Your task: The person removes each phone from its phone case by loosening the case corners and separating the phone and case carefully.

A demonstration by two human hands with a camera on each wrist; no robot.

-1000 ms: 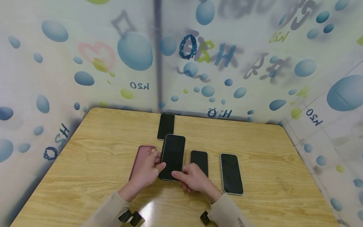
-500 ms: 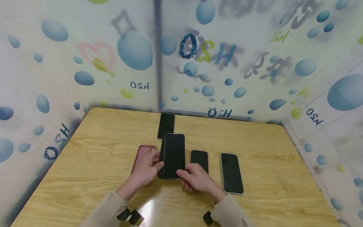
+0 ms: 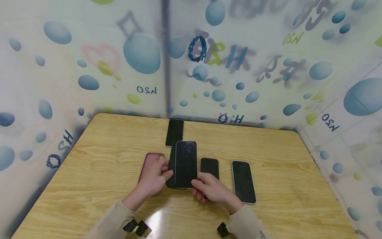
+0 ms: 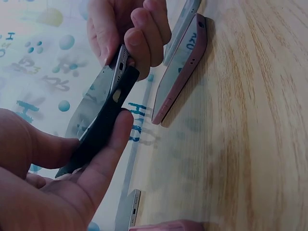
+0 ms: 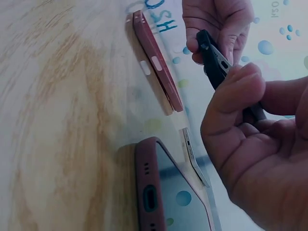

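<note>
Over the table, my left hand pinches the left edge of a black phone case, thumb on the inner side and fingers behind. A dark-screened smartphone sits partly out of that case, shifted to the right, with a black strip of case showing along its left. My right hand grips the phone's lower right corner, thumb on the front. In the left wrist view the phone's end with its charging port stands clear of the case, whose wall has an opening. The right wrist view shows the case bent slightly.
A pink phone case lies partly under my left hand. Behind the held phone is another phone. To the right lie a pink-edged phone and a light-edged phone on the wooden table. A patterned wall borders the back.
The phone has slid rightward out of the black case, uncovering a strip of the case. My right hand has moved right with it. My left hand has stayed nearly in place.
</note>
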